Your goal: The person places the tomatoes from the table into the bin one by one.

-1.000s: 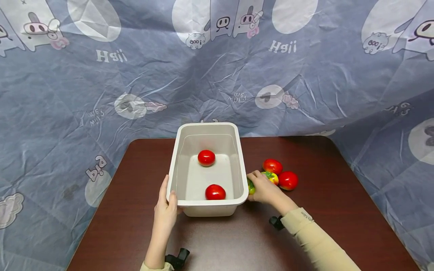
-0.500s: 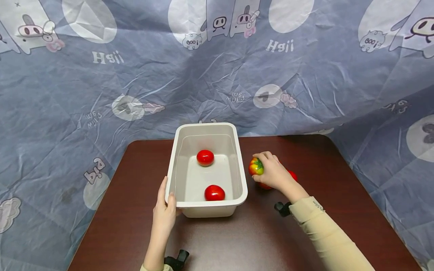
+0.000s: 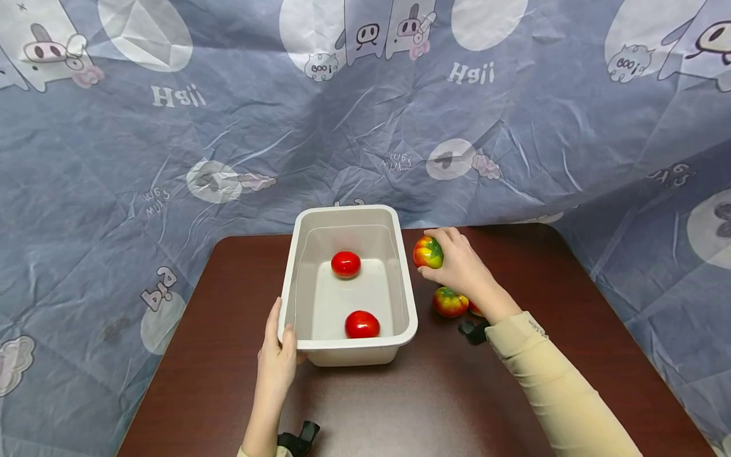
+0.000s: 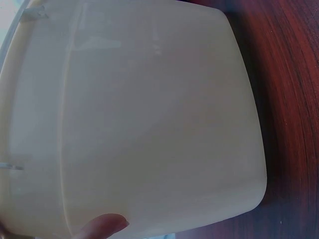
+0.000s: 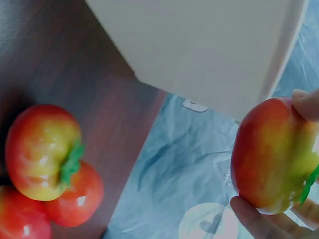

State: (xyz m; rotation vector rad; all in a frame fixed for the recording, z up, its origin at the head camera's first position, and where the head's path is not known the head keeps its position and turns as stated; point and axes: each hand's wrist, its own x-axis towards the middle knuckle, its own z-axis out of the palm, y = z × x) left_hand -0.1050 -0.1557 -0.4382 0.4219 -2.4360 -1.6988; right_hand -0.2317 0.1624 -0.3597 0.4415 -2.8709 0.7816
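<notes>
An off-white plastic bin (image 3: 356, 357) stands on the table with two red tomatoes inside, one toward the back (image 3: 346, 264) and another near the front wall (image 3: 362, 324). My left hand (image 3: 277, 362) holds the bin's near left corner; in the left wrist view its thumb (image 4: 103, 226) lies against the outer wall. To the right of the bin, my right hand (image 3: 459, 263) grips a red-and-yellow tomato (image 5: 269, 154) with a green leafy top, raised above the table. Below that hand, a tomato (image 5: 42, 152) with green leaves touches redder ones (image 5: 77, 196) on the table.
The dark brown table (image 3: 365, 412) has its far edge against a blue-grey printed cloth (image 3: 342, 146). Black wrist mounts show on the left arm (image 3: 299, 438) and the right arm (image 3: 474, 331).
My right hand has lifted the tomato from beside the bin's right wall and carried it up and toward the back. The left hand stays on the bin.
</notes>
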